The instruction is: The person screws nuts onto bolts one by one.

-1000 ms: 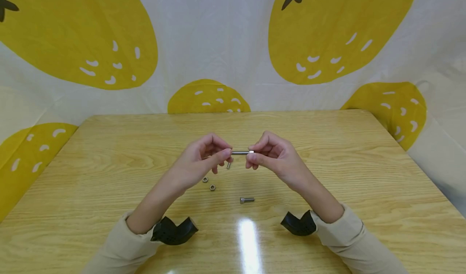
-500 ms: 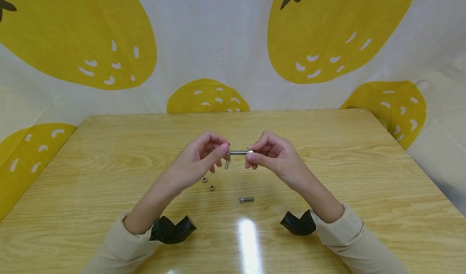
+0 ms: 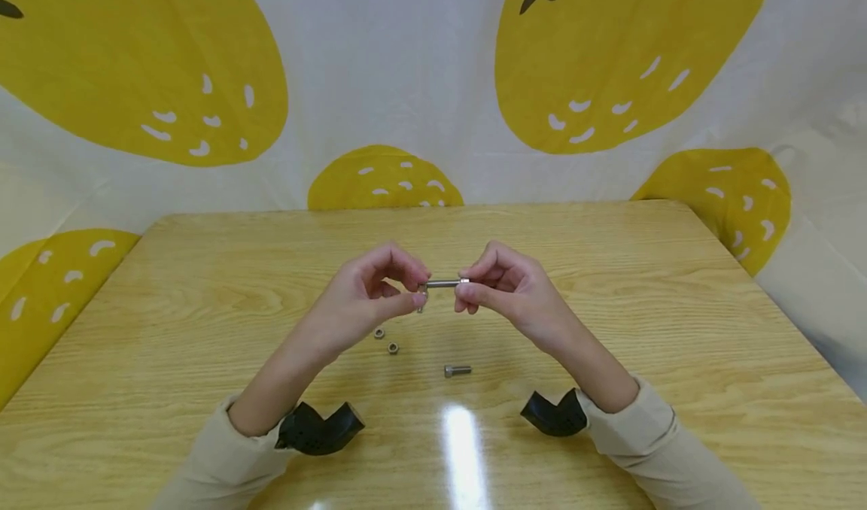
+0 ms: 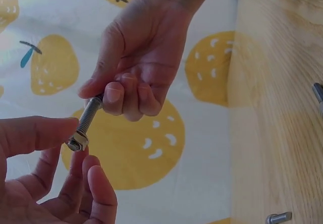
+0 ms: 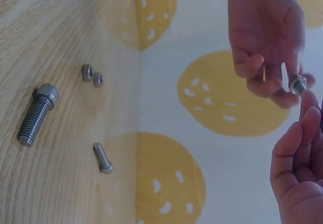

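Together in the head view, left hand [image 3: 354, 292] and right hand [image 3: 512, 283] hold a bolt [image 3: 443, 283] level above the counter [image 3: 643, 307], right grip clamped on its head.
Left wrist view: left grip pinched on a nut [image 4: 81, 140] around the bolt's tip. Right wrist view: two loose nuts [image 5: 85, 71] and two more bolts [image 5: 36, 118] lie on the counter.

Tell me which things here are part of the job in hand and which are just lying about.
Apparently in the job:
held bolt, one end in the right hand
held nut, at the bolt's other end, by the left hand

Just lying on the table:
near nut
far nut
near bolt
far bolt
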A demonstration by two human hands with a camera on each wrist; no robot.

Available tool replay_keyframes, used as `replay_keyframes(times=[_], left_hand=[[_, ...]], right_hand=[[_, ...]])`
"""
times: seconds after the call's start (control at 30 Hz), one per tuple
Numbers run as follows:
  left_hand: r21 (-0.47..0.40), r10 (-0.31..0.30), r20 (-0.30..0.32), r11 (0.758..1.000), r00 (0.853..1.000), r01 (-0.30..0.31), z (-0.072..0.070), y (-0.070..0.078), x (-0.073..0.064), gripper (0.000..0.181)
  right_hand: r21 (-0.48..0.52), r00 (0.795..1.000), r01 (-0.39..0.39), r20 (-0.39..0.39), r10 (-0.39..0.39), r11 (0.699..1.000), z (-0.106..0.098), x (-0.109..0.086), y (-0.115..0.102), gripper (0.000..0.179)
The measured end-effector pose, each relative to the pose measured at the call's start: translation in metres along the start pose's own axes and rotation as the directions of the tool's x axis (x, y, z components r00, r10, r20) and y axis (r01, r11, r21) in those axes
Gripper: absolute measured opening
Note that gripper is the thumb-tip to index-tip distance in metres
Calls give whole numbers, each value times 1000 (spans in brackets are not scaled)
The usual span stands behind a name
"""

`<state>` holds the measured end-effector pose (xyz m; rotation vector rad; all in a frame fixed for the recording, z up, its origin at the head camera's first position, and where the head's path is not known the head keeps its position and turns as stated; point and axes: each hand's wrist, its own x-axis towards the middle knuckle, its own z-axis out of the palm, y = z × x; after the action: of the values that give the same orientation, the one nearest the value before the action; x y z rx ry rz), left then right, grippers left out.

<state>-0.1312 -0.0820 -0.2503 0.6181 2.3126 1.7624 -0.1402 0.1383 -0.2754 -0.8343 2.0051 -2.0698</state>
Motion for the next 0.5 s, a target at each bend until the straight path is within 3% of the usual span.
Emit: replay_keyframes(times=[0.17,0.33,0.5], left_hand=[[32,-34,-3,999,999,34,-1,1,0,27],[56,-69,66,996,995,65,0,-2,1,26],[31,-51,69,998,996,49,0,-2,0,18]], right_hand=[[0,1000,7,5,-7,1000,1,1,0,9],[-1,1000,10,6,-10,1000,1,0,1,8],[11,1000,15,14,-16,1000,0,0,3,10]])
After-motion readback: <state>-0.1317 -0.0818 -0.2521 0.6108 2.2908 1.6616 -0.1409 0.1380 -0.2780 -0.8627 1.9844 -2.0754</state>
